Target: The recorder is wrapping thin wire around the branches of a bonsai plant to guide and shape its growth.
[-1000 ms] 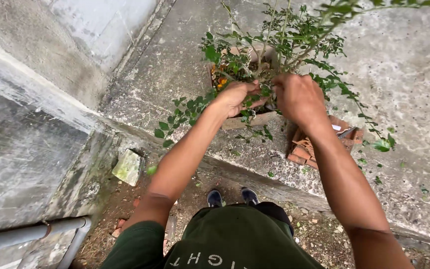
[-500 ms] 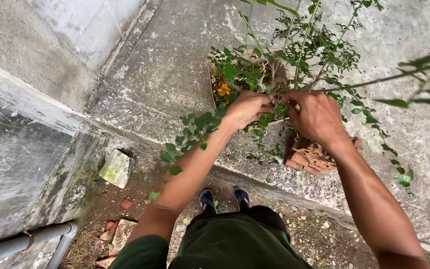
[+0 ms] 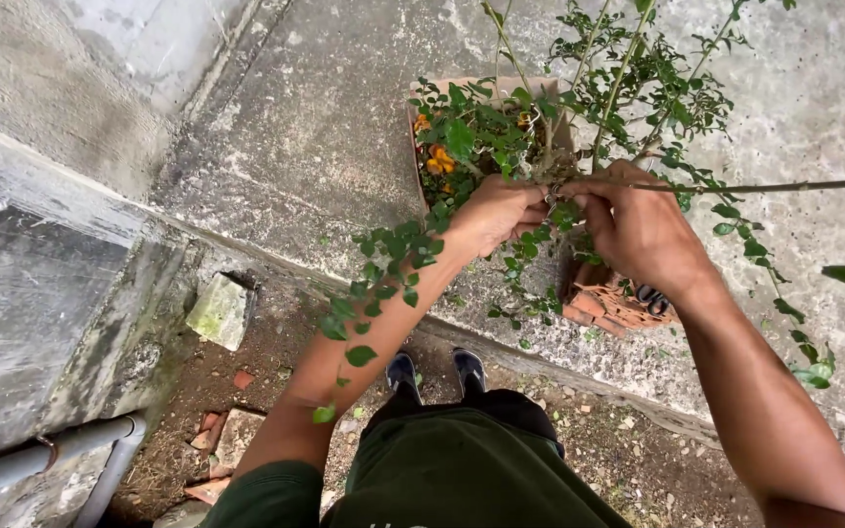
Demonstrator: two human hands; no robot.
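Note:
A leafy green shrub point(image 3: 628, 88) grows out of a terracotta pot point(image 3: 421, 98) on a concrete ledge, with small orange flowers point(image 3: 439, 158) among the leaves. My left hand point(image 3: 494, 213) is closed around stems near the plant's base. Fingertip to fingertip with it, my right hand point(image 3: 640, 231) pinches the same bundle of stems. A small metallic bit shows between the fingers; I cannot tell what it is. A long thin branch point(image 3: 794, 184) runs off to the right from the hands. A leafy sprig point(image 3: 383, 264) hangs over my left forearm.
Broken terracotta pieces point(image 3: 606, 305) lie on the concrete ledge point(image 3: 295, 147) under my right wrist. Below the ledge are bare soil, a mossy stone block point(image 3: 217, 311), brick bits point(image 3: 237, 435) and my shoes point(image 3: 434, 372). A grey pipe point(image 3: 61, 460) runs at lower left beside a concrete wall point(image 3: 22, 293).
Both hands have stayed at the plant's base and drawn closer together, fingertips now meeting on the stems. The view has shifted, and the thin branch now stretches to the right.

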